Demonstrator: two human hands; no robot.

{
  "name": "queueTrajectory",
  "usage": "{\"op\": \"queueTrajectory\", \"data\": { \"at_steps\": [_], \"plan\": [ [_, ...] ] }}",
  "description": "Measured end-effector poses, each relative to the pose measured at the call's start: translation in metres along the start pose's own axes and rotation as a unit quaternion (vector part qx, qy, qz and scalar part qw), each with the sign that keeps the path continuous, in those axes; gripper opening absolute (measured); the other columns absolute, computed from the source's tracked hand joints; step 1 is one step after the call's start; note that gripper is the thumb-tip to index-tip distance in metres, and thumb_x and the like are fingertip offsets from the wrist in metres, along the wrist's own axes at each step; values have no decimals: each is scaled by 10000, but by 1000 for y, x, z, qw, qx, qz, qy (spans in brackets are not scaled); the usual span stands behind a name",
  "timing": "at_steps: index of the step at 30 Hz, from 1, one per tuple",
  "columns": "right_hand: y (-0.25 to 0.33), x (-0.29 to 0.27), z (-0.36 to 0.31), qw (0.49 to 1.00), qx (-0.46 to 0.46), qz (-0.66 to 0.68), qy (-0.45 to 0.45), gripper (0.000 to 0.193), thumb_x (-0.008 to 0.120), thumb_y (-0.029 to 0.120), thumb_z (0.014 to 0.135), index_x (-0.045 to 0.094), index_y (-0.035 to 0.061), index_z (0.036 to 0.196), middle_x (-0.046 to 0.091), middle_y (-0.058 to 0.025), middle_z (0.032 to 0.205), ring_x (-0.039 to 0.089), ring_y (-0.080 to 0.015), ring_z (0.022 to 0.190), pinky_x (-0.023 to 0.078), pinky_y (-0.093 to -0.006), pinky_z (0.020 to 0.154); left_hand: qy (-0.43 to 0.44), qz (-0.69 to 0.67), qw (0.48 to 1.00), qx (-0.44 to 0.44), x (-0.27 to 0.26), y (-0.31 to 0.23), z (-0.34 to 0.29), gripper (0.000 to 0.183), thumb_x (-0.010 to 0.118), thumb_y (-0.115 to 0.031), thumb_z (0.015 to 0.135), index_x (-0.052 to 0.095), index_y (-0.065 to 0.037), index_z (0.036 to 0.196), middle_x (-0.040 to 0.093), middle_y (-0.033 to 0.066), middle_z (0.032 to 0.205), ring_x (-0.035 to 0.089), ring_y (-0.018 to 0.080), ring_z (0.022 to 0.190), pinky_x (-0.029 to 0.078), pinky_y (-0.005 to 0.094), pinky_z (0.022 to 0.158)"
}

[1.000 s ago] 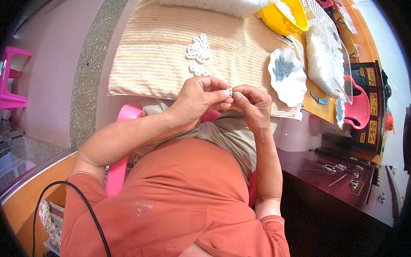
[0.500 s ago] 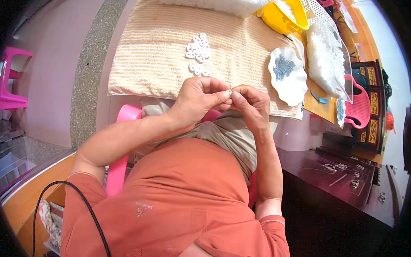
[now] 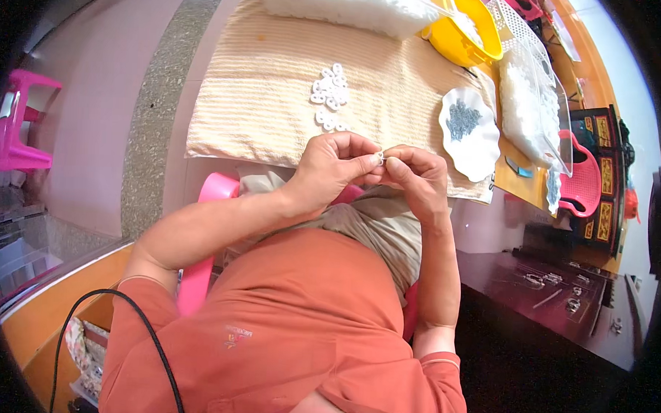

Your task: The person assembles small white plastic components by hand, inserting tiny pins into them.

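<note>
Left hand (image 3: 329, 168) and right hand (image 3: 422, 179) are pinching one tiny, roundish, white plastic-looking bit (image 3: 380, 159), which a slip could drop tbh

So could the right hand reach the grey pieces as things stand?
Probably yes: nothing covers the grey pieces on the white plate and the right hand is near, though it is pinching a small pale part.

My left forearm (image 3: 224, 216) slants inward, my right forearm (image 3: 438, 279) runs almost straight forward, and my bare left hand (image 3: 332, 165) and right hand (image 3: 423, 182) face each other close together, each thumb (image 3: 361, 165) pinched toward its bent forefinger (image 3: 356, 142)
</note>
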State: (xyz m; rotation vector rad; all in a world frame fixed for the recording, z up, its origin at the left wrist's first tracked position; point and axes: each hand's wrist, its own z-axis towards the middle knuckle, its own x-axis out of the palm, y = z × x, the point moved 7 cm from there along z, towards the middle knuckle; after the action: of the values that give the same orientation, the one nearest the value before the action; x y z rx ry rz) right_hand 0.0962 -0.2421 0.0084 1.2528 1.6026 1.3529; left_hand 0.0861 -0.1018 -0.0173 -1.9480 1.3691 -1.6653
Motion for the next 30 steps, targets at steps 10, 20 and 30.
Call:
{"op": "queueTrajectory", "data": {
  "at_steps": [10, 20, 30],
  "plan": [
    [11, -23, 0, 998, 8, -46, -53, 163, 633, 68, 879, 650, -52, 988, 657, -71, 836, 613, -116, 727, 521, -243, 660, -5, -69, 997, 25, 26, -6, -21, 115, 609, -18, 886, 605, 37, 987, 654, 89, 898, 650, 131, 816, 564, 244, 722],
    [26, 29, 35, 858, -133, -492, -68, 143, 728, 173, 766, 707, 64, 856, 640, -96, 799, 624, -244, 650, 491, -325, 590, 83, -24, 996, 18, 64, -4, -55, 134, 635, -11, 872, 612, 19, 1001, 666, 70, 918, 651, 122, 868, 525, 235, 780],
    [19, 43, 43, 816, -89, -566, -76, 169, 690, 254, 789, 714, 114, 881, 635, -88, 895, 637, -310, 728, 495, -396, 660, 96, -32, 994, 30, 67, -3, -51, 130, 640, -3, 866, 613, 12, 992, 665, 60, 940, 646, 108, 871, 521, 226, 779]
  ]
}}
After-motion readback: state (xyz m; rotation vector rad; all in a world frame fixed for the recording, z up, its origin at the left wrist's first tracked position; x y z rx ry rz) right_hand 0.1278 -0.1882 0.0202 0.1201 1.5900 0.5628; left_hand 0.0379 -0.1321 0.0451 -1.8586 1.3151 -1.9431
